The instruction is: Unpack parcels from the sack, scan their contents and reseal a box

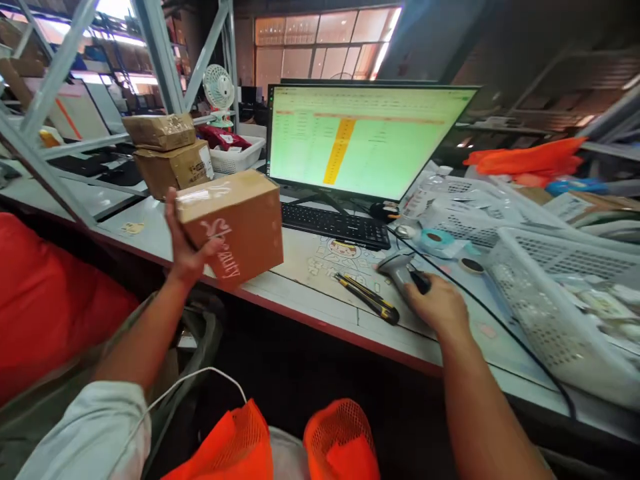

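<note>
My left hand (187,250) grips a brown cardboard box (240,227) by its left side, with the thumb on the front face. White lettering runs down that face, and clear tape shines on top. The box is tilted and held at the desk's front edge. On the right, my right hand (440,303) is wrapped around the handle of a grey and black barcode scanner (397,270), which is low over the desk mat. Just left of the scanner lies a yellow and black utility knife (367,298).
A monitor (360,140) stands behind a black keyboard (335,223). Two cardboard boxes (173,163) are stacked at the back left beside a metal rack post. White plastic baskets (545,307) line the right, near a tape roll (435,241). A black cable (495,320) crosses the desk.
</note>
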The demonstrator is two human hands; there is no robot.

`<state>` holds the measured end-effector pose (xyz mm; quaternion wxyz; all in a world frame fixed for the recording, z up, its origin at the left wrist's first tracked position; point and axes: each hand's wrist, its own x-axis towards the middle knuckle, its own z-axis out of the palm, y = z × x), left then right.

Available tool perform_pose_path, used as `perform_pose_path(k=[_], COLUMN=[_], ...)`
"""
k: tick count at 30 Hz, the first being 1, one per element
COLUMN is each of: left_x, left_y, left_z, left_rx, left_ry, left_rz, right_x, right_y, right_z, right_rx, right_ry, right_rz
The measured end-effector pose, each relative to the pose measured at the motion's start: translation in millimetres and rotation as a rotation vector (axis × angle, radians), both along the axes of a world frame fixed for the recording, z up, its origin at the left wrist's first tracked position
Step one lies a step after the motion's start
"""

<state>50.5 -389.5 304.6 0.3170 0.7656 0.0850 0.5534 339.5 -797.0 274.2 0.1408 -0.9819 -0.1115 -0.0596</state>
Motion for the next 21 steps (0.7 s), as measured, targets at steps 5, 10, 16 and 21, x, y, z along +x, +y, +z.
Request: perform_pose_path(k=[5,10,16,21], left_x=[66.5,54.2,45.9,46.7], left_y=[-70.6,-115.3,-129.3,-128.7], left_z=[-36.7,-90.9,-108.4,-104.3], left_rx=[0.613,0.950,1.028,1.059], left_ry=[0.125,0.202,0.236,0.208], left_rz=[-0.077,-0.241,-0.229,-0.201], right_x=[0.2,0.4,8.2,-10.0], right_y=[4.7,25.5,40.5,35.6], right_z=[-7.9,-7.9,19.8,120.5], right_rx=[-0.080,-0.175,-0.113,0.124], right_ry=[-0.046,0.035,0.099,0.367], right_rz=[0.021,0.018,-0.008,0.389])
